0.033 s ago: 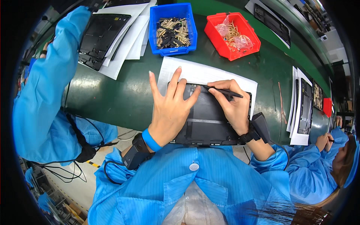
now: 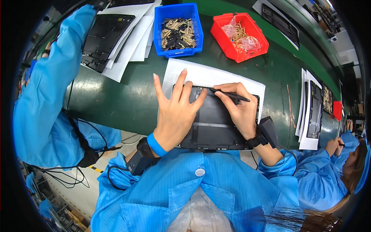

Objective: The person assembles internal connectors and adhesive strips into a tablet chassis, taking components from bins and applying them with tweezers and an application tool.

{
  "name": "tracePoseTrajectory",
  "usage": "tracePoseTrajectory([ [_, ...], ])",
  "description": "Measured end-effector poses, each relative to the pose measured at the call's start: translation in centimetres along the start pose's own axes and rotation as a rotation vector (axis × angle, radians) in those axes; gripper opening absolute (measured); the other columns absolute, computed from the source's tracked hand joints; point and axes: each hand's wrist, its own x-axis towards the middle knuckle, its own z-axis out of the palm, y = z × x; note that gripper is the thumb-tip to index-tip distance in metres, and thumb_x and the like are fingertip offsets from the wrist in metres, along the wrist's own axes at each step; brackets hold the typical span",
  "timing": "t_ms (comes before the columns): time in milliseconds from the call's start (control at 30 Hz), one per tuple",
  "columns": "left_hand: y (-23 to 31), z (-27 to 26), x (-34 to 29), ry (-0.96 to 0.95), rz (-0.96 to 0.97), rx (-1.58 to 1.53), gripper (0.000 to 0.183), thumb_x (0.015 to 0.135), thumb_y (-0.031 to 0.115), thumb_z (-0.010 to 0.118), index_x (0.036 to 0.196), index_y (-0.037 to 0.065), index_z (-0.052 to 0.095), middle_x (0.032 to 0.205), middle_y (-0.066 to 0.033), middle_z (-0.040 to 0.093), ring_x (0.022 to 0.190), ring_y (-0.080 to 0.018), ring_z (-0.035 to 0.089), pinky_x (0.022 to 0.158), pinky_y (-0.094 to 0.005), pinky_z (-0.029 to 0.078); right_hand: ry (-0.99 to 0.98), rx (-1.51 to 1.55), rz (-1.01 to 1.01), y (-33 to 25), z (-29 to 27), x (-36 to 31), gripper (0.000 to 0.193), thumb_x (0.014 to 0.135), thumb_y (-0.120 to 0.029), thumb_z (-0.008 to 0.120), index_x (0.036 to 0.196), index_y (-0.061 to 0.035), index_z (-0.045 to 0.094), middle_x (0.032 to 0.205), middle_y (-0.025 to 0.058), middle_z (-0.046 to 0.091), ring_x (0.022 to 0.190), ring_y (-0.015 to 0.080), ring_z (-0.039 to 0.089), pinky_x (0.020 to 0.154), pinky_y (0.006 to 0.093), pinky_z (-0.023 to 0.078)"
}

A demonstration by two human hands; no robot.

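Observation:
A black flat device panel (image 2: 216,114), like a laptop or tablet housing, lies in front of me on a white paper sheet (image 2: 224,78). My left hand (image 2: 176,110) is spread over its left part, fingers apart, with thumb and fingertips at the far edge. Between the thumb and fingers of my right hand (image 2: 241,110) is a slim black pen-like tool (image 2: 235,95). Its tip points left along the panel's far edge, close to my left thumb. Fingers cover the tip, so I cannot tell what it touches.
A blue bin (image 2: 178,52) of small gold and black parts and a red bin (image 2: 239,58) with parts and plastic bags stand beyond the panel. Other panels (image 2: 106,38) on paper lie left and right. A co-worker's blue sleeve (image 2: 50,81) reaches in at left; another person (image 2: 324,178) sits at right.
The co-worker's sleeve at the left has shifted slightly. The back end of my black tool has dipped a touch; my hands stay in the same place.

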Motion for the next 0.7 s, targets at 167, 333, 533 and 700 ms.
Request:
tracePoseTrajectory([
  [167,1.1,-0.3,0.3,-0.021,-0.032,0.016,0.045,0.069,0.006,0.065,0.113,0.014,0.068,0.115,-0.0129,0.054,0.135,-0.0308,0.039,0.104,-0.0784,0.012,-0.006,-0.043,-0.079,0.3,0.0,-0.1,0.015,0.079,0.006,0.072,0.092,0.0054,0.063,0.097,0.0144,0.071,0.090,0.0231,0.070,0.079,0.0294,0.055],
  [333,1.5,-0.2,0.6,-0.039,-0.021,0.069,0.040,0.074,0.008,0.063,0.113,0.012,0.067,0.115,-0.0151,0.054,0.135,-0.0316,0.040,0.105,-0.0772,0.013,0.000,-0.064,-0.132,0.3,0.2,-0.3,0.017,0.076,0.008,0.073,0.089,0.0056,0.064,0.097,0.0157,0.070,0.090,0.0256,0.070,0.077,0.0310,0.055],
  [533,0.8,0.3,0.1,-0.030,-0.036,-0.036,0.046,0.071,0.007,0.065,0.116,0.015,0.066,0.118,-0.0140,0.052,0.135,-0.0305,0.039,0.107,-0.0750,0.013,0.036,-0.164,-0.199,-0.3,0.2,-0.5,0.019,0.072,0.010,0.075,0.086,0.0051,0.064,0.095,0.0133,0.065,0.089,0.0249,0.068,0.074,0.0309,0.055],
  [700,0.5,0.1,0.2,-0.039,-0.030,-0.053,0.050,0.069,0.005,0.066,0.118,0.016,0.066,0.118,-0.0131,0.051,0.135,-0.0303,0.038,0.108,-0.0742,0.013,0.075,-0.134,-0.152,-0.3,0.1,-0.5,0.020,0.071,0.008,0.077,0.086,0.0050,0.065,0.093,0.0132,0.063,0.086,0.0239,0.065,0.076,0.0310,0.052],
])
